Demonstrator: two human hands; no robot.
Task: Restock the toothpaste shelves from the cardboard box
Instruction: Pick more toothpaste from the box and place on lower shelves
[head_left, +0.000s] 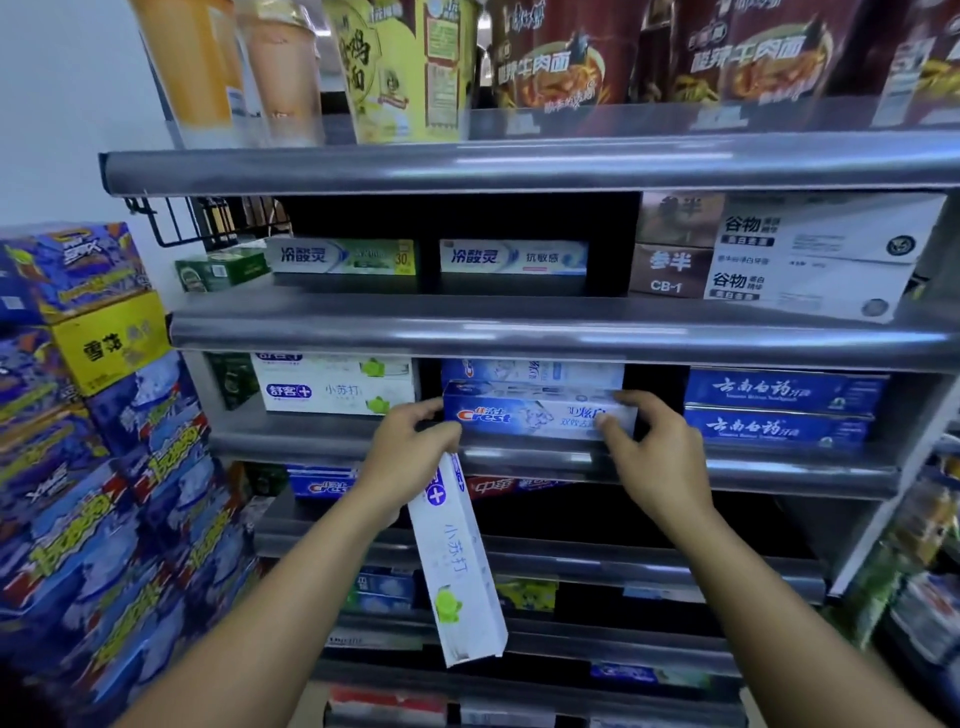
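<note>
Gripped in the left hand (410, 454), the white toothpaste box (460, 561) hangs below the shelf lip (545, 460); the right hand (654, 452) pinches the Crest box (535, 415) by its end: push it squarely back into its row.

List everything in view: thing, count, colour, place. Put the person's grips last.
shelves: several, grey, centre
noodle cups: several, yellow and red, top shelf
cartons: many, blue and yellow, left
Crest box: one, blue, middle shelf front
white boxes: two, white, stacked left of it
dark blue boxes: two, stacked right of it
white toothpaste box: one, white with green, hanging before lower shelves
left grip: one, holds white toothpaste box
right grip: one, pinches Crest box's right end
</note>
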